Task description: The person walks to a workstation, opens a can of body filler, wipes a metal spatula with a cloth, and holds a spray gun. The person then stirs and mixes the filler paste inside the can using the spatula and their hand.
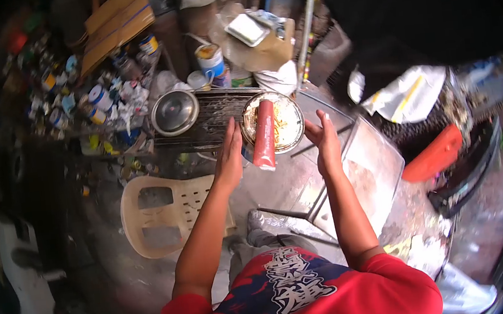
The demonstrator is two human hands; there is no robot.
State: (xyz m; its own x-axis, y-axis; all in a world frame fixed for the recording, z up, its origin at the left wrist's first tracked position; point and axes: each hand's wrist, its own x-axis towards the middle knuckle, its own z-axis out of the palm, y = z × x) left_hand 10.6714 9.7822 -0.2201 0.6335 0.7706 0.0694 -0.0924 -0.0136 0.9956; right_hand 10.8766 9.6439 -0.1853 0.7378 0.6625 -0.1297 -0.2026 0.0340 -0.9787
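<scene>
A round metal tin or lid (289, 114) with a pale, brown-streaked surface is in front of me, at the right end of a dark slatted rack. Across it lies a red tube (265, 132), its near, crinkled end sticking out past the rim towards me. My left hand (229, 157) is just left of the tin, fingers straight and pointing away from me. On the other side, my right hand (325, 144) has its fingers apart close to the rim; whether they touch it I cannot tell. Neither hand has anything in its grasp.
Left on the slatted rack (218, 120) sits a round metal lid (175, 113). Paint-stained cans (210, 60) stand behind it. A beige plastic chair (153, 216) is at my left, a pale-topped folding stand (374, 159) at my right. Cluttered bottles (98, 98) fill the back left.
</scene>
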